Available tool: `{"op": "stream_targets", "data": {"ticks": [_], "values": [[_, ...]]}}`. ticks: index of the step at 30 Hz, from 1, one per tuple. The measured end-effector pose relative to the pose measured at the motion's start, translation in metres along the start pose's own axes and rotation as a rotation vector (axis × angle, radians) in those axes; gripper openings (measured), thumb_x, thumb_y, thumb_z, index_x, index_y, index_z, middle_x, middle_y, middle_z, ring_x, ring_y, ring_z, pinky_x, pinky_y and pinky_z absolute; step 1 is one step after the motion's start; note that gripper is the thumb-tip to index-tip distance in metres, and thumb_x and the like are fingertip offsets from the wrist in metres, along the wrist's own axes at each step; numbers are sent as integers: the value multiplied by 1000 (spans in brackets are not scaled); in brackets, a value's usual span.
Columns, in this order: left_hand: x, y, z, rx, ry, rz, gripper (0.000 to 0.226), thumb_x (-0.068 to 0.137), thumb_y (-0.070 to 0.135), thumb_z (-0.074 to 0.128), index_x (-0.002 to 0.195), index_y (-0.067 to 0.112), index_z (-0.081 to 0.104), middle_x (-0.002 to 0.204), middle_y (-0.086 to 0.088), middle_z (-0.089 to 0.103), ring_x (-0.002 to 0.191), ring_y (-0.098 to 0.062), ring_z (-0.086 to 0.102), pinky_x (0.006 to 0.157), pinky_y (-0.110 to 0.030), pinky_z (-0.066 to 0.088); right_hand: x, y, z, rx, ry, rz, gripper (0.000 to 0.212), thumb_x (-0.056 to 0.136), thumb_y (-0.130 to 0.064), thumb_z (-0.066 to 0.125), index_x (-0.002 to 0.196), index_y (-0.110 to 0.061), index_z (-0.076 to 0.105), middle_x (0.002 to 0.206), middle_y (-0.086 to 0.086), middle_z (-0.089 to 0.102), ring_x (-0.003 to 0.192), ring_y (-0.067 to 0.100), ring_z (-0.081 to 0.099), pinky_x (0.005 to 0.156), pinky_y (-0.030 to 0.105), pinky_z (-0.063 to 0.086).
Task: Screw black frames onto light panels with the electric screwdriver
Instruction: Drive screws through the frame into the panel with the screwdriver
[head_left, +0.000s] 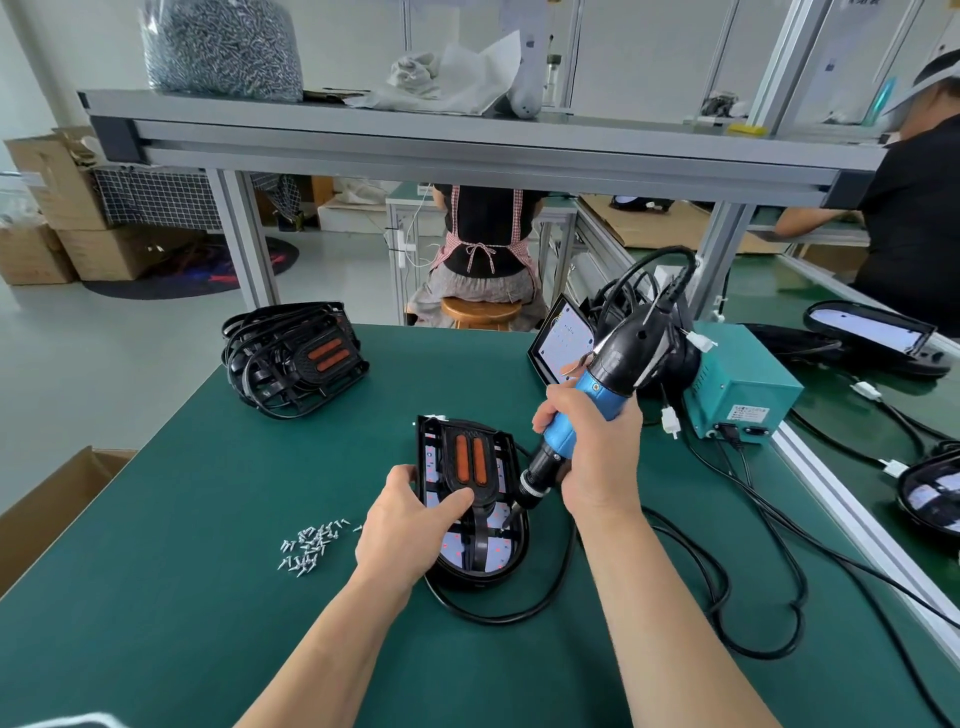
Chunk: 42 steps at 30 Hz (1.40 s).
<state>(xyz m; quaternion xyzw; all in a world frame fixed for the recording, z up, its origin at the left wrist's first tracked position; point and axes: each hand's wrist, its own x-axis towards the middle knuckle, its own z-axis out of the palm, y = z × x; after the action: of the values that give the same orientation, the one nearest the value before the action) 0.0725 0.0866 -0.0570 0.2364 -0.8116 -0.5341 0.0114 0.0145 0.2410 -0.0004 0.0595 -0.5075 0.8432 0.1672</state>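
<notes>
The left hand gripped the black frame at its left rim, thumb pressed on top, pinning it to the light panel beneath. The right hand was closed round the electric screwdriver, its bit just right of that thumb. The plastic looked light, stiff and apt to slide, so holding at the rim seemed wise. The label on the teal box beyond the right hand was unreadable.
</notes>
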Motion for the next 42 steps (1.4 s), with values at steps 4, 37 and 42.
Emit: {"op": "stream_targets", "data": {"ticks": [4, 37, 42], "values": [[3, -2, 2, 0, 5, 4, 72, 61, 60, 68, 123, 31, 47, 99, 18, 64, 101, -17, 64, 95, -45, 52, -4, 6, 7, -94, 425, -87, 21, 80, -8, 70, 90, -17, 54, 68, -1, 61, 49, 15, 57, 53, 30, 50], [8, -10, 5, -14, 14, 24, 59, 59, 61, 67, 109, 38, 44, 97, 20, 64, 100, -17, 64, 95, -45, 51, 1, 13, 8, -137, 55, -121, 21, 71, -7, 64, 72, -22, 49, 49, -7, 50, 42, 18, 46, 47, 26, 43], [5, -6, 4, -37, 0, 22, 61, 59, 61, 67, 110, 37, 42, 98, 20, 64, 102, -18, 64, 96, -46, 52, 2, 10, 4, -84, -25, -84, 21, 70, -7, 63, 66, -24, 52, 51, 3, 49, 44, 22, 46, 51, 27, 45]]}}
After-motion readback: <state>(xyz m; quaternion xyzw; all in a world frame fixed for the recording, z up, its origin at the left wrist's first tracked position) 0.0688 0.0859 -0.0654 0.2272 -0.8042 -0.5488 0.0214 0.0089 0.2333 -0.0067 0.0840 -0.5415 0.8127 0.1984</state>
